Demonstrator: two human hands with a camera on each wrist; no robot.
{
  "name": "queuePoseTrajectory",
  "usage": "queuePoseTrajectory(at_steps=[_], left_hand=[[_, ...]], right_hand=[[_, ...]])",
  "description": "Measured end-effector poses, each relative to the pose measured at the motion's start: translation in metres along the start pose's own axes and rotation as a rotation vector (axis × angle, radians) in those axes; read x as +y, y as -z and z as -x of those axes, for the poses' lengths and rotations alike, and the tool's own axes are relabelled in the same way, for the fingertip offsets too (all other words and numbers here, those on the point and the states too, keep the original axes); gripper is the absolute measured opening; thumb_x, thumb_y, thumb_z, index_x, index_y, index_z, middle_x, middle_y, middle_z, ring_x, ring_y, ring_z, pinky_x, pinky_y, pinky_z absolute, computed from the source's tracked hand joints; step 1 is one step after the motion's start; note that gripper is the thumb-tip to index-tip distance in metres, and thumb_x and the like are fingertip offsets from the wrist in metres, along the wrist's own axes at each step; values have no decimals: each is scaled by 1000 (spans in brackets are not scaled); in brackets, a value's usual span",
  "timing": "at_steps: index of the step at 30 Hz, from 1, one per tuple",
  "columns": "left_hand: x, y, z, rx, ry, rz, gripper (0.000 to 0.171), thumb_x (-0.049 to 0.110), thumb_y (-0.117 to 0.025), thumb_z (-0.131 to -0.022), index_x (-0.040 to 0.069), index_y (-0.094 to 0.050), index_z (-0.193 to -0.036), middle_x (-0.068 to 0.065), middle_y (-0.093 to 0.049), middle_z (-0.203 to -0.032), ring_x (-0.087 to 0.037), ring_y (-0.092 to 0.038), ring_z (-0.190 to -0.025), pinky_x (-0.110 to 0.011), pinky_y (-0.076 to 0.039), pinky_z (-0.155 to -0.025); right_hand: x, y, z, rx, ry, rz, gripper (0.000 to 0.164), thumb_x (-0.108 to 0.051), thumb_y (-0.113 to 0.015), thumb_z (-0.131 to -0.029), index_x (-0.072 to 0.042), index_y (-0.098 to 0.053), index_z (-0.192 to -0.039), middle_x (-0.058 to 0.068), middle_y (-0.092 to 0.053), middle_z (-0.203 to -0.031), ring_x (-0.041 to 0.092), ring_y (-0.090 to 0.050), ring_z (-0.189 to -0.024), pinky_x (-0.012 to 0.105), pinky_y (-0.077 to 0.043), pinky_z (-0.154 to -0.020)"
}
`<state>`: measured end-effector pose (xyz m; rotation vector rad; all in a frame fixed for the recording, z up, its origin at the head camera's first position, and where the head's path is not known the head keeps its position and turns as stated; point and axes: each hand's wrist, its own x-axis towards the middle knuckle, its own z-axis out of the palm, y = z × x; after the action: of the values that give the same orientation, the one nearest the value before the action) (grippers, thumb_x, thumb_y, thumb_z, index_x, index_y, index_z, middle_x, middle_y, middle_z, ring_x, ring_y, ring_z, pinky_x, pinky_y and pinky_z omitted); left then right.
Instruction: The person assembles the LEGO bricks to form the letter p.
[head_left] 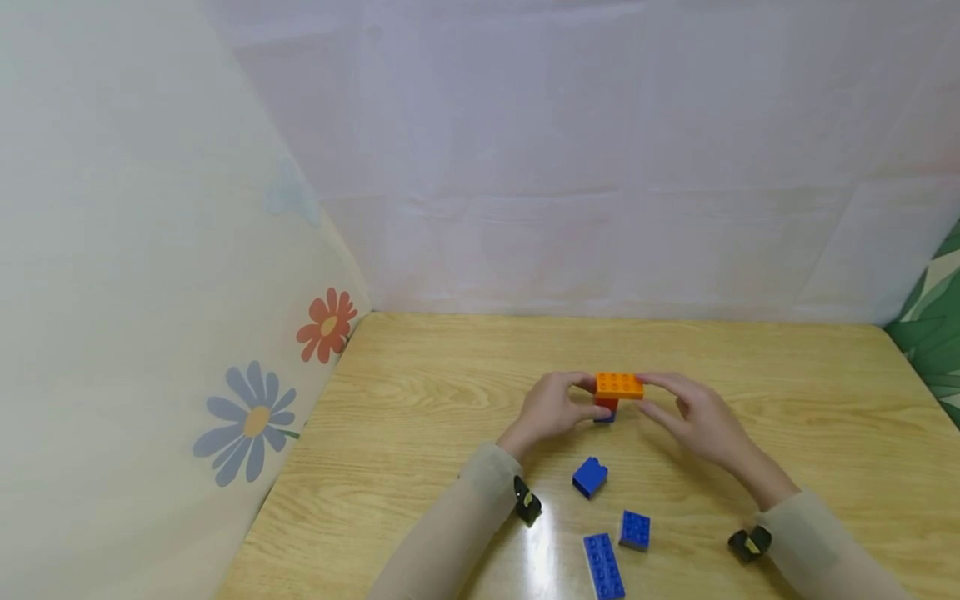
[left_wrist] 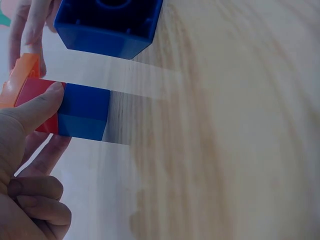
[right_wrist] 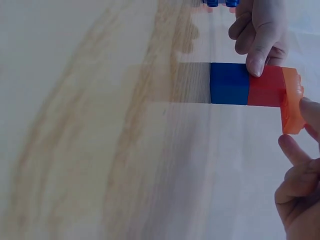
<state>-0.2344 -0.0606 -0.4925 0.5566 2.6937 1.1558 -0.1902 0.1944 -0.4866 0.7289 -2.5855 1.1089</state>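
Observation:
A small tower stands on the table: a blue brick (right_wrist: 229,84) at the bottom, a red brick (right_wrist: 264,89) on it, and an orange brick (head_left: 618,385) across the top, jutting out to the right. My left hand (head_left: 551,406) pinches the tower from the left, its thumb over the seam of red and blue and its fingers behind. At the jutting end, my right hand (head_left: 696,419) holds the orange brick between thumb and fingers. The orange brick's studs face up in the head view.
Nearer to me lie three loose blue bricks: one tipped on its side (head_left: 590,477), a short studded one (head_left: 635,531) and a long studded one (head_left: 603,567). The wooden table (head_left: 420,467) meets a pale cloth (head_left: 525,208) at its back edge.

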Motion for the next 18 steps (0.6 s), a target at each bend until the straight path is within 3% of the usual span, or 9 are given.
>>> queuePoseTrajectory(at_steps=[2,9,13,18], left_hand=[[0,0,0,1,2,0,42,42,-86,-85,24,-75,-121,17,-72,-114,-15,-62,-121,-47,-43,-108],[1,0,1,-1,15,-4,42,42,-86,-85,25,-75,-122,18,-71,-114,-16,-62,-122,-46,-43,-108],[0,-1,0,1,18,-3,43,42,-86,-85,25,-75,-123,18,-71,-115,-16,-62,-121,-46,-44,-108],[0,-1,-1,5,8,-14,43,42,-86,-85,24,-75,-123,17,-71,-114,-16,-62,-121,-45,-44,-107]], right_hand=[[0,2,5,1,10,-4,39,-17,-75,-98,-10,-67,-136,11,-68,-134,30,-67,-108,43,-59,-74],[-4,7,23,-38,28,6,37,-16,-77,-97,-9,-69,-132,7,-70,-131,23,-69,-104,42,-59,-77],[-11,8,33,-68,28,-1,36,-17,-78,-96,-8,-71,-130,3,-71,-129,25,-68,-114,47,-59,-86],[-20,8,45,-124,50,-36,34,-18,-79,-94,-11,-73,-127,-2,-72,-126,20,-69,-114,45,-59,-86]])
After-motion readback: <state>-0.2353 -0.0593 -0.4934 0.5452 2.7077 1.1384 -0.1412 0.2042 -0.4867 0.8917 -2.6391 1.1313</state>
